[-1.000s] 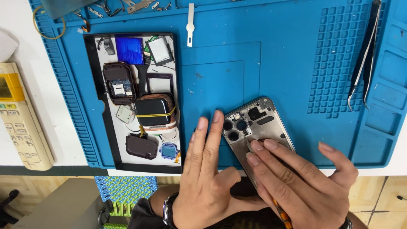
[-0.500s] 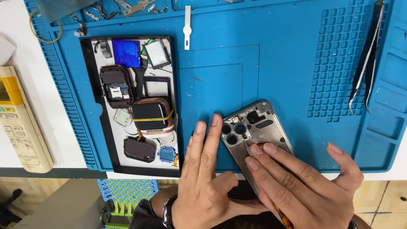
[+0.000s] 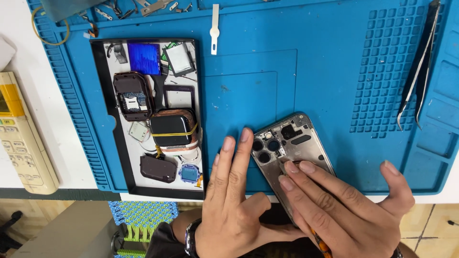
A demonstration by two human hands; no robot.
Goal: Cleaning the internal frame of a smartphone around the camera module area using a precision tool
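We see an opened phone frame, its camera holes uppermost, lying tilted at the near edge of a blue repair mat. The left hand lies flat and open, grasping nothing, fingers stretched along the frame's left edge, fingertips beside the camera holes. The right hand covers the frame's lower half, two fingertips pressed on the bare metal; we cannot tell whether it grips the orange-handled tool showing beneath it. To the left, a black tray holds removed parts. Tweezers rest at the mat's right, a white remote control beyond its left edge.
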